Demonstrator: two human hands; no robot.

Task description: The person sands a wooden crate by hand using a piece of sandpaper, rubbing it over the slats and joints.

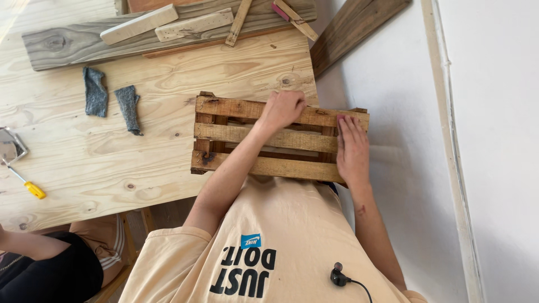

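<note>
At the near right corner of a pale wooden counter [140, 163], we see a small slatted wooden crate [264, 137] lying partly over the counter's edge, its three rough slats running left to right. Our left hand [282, 108] rests on the crate's far slat, fingers [295, 101] curled together and pressing down on the wood, the forearm crossing the two nearer slats. Our right hand [352, 148] lies flat on the crate's right end, fingers [343, 128] held straight and close together, their tips touching the far slat's right corner; it grips nothing. Below the crate we see a cream T-shirt [269, 247] with a small black clip and cable near its lower hem. On the counter well to the left of the crate lie two strips of dark grey abrasive cloth [111, 96], side by side and apart from each other. Near the left edge lies a screwdriver with a yellow handle [33, 189], and just beyond it a shiny metal piece, cut off by the frame. Along the far side a weathered grey plank [67, 42] carries several short offcuts of pale wood [168, 23]. Another person's arm and dark clothing [45, 264] show at the near left corner. A white wall fills the right.
</note>
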